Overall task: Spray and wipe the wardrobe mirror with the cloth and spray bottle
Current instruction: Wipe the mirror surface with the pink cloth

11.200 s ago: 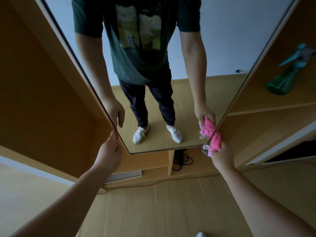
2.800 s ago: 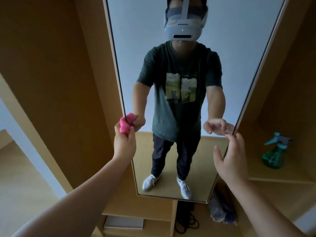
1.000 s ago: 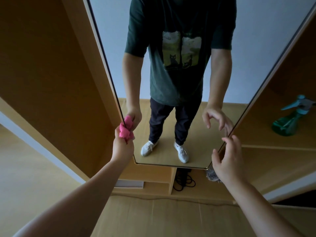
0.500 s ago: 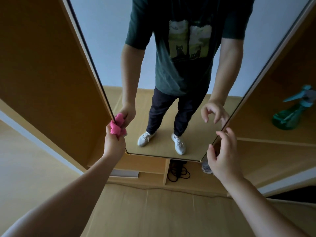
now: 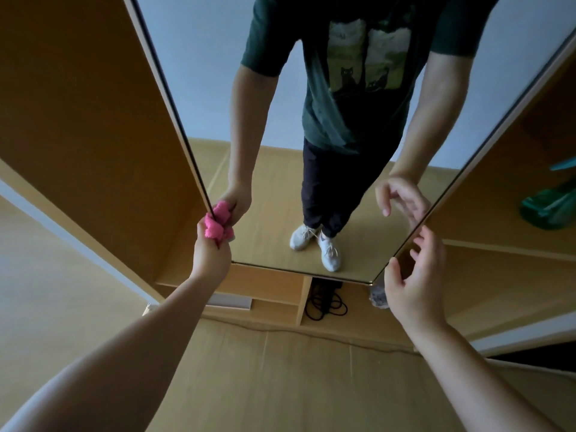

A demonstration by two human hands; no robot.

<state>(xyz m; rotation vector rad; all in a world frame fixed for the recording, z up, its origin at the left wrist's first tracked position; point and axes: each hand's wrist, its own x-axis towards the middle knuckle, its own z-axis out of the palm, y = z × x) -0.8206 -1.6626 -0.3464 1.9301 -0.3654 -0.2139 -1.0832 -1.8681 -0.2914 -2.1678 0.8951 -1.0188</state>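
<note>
The tall wardrobe mirror [image 5: 274, 188] fills the upper middle of the view and reflects a person standing. My left hand [image 5: 210, 255] is closed around a bunched pink cloth [image 5: 215, 228], which presses against the mirror's left edge low down. My right hand [image 5: 416, 277] hovers at the mirror's lower right corner with its fingers spread and nothing in it. The green spray bottle [image 5: 550, 207] lies on a shelf at the far right, partly cut off by the frame edge.
Wooden wardrobe panels flank the mirror on both sides. Below the mirror an open compartment holds a coiled black cable [image 5: 325, 302] and a grey bundle [image 5: 378, 296]. A thin cord runs along the light wooden floor [image 5: 280, 378].
My left hand has slid the pink cloth further down the mirror's left edge. My right hand has kept near the lower right corner, fingers still apart.
</note>
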